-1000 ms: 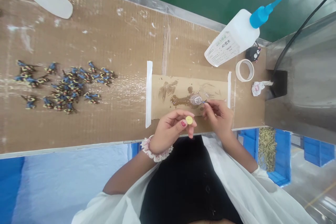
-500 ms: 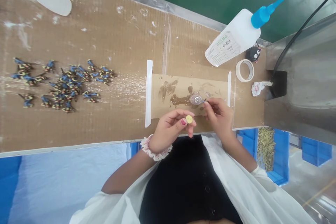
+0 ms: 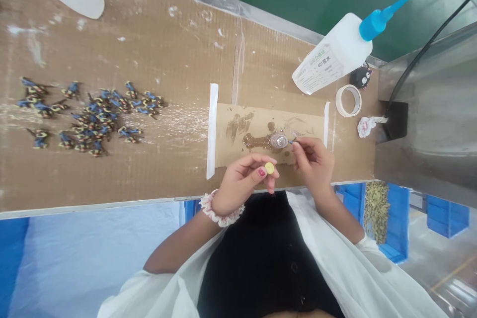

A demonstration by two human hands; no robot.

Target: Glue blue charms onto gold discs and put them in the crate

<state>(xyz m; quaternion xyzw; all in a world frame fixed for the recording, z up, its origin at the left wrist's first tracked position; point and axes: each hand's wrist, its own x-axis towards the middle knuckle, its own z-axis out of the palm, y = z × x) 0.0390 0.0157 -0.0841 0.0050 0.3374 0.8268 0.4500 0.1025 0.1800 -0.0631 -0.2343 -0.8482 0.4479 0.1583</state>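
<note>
My left hand point(image 3: 241, 183) pinches a small round yellow disc point(image 3: 269, 168) between thumb and fingers, just above the near edge of the bench. My right hand point(image 3: 313, 159) is closed on a small blue part point(image 3: 294, 141) whose tip reaches into a glossy puddle of glue point(image 3: 278, 140). The puddle lies on a brown stained paper strip point(image 3: 261, 129) taped to the cardboard top with white tape at both ends.
Several small blue and yellow figures point(image 3: 93, 117) lie scattered at the left of the cardboard point(image 3: 149, 49). A white glue bottle with a blue nozzle point(image 3: 337, 52), a tape roll point(image 3: 348, 100) and a crumpled tissue point(image 3: 365, 125) sit at the right, beside a metal housing point(image 3: 428, 124).
My right hand has shifted slightly to the right at the glue puddle. The left hand holds the yellow disc almost still.
</note>
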